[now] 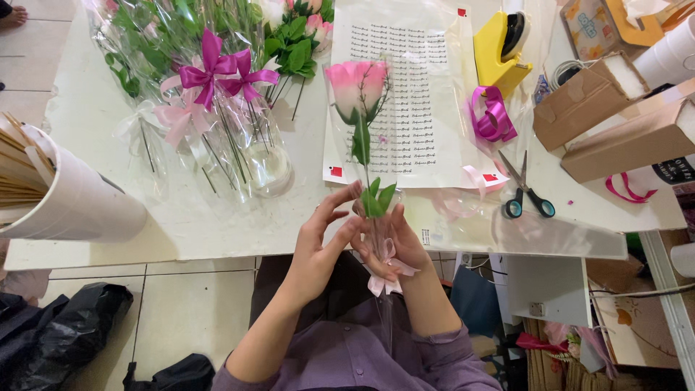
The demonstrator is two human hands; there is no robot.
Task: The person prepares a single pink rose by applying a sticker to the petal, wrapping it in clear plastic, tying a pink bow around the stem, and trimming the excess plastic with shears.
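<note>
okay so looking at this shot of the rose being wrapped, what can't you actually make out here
Head view, the only one:
- Right hand: its fingers are behind the rose stem and pink bow, so the grip is unclear.
- Left hand: fingertips at the stem; contact is uncertain.
- Bouquets: tops cut off by the upper edge.
- White cup: cut off by the left edge.
- Tape dispenser: its top is cut off.
</note>
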